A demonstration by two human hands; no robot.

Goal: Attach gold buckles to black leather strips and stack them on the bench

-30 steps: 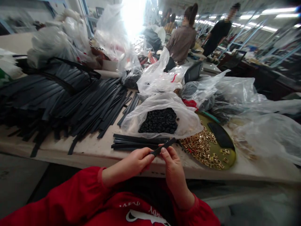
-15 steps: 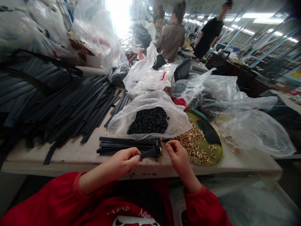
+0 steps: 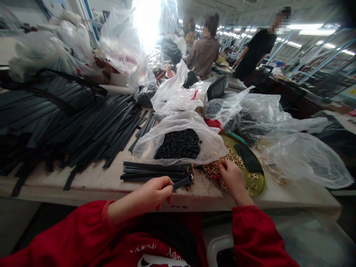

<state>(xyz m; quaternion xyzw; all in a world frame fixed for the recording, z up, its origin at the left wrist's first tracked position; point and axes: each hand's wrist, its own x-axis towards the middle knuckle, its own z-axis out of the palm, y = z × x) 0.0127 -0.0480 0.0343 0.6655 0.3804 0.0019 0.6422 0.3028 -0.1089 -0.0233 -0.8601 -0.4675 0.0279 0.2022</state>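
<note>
My left hand (image 3: 157, 193) pinches one end of a short black strap (image 3: 181, 183) at the table's near edge; a small gold buckle sits at the strap's far end. My right hand (image 3: 232, 177) reaches into the heap of gold buckles (image 3: 222, 172) on a round yellow-green tray (image 3: 257, 183), fingers curled down among them; what they hold is hidden. A small stack of black straps (image 3: 151, 171) lies just beyond my left hand. Behind it stands an open clear bag of small black pieces (image 3: 180, 144).
A large pile of long black strips (image 3: 69, 118) covers the table's left side. Clear plastic bags (image 3: 280, 122) crowd the right and back. A black flat piece (image 3: 248, 157) lies on the tray. Two people (image 3: 204, 50) stand at far benches.
My right hand let go of the strap and moved right onto the gold buckles. My left hand lowered the strap towards the table edge. The camera shifted a little.
</note>
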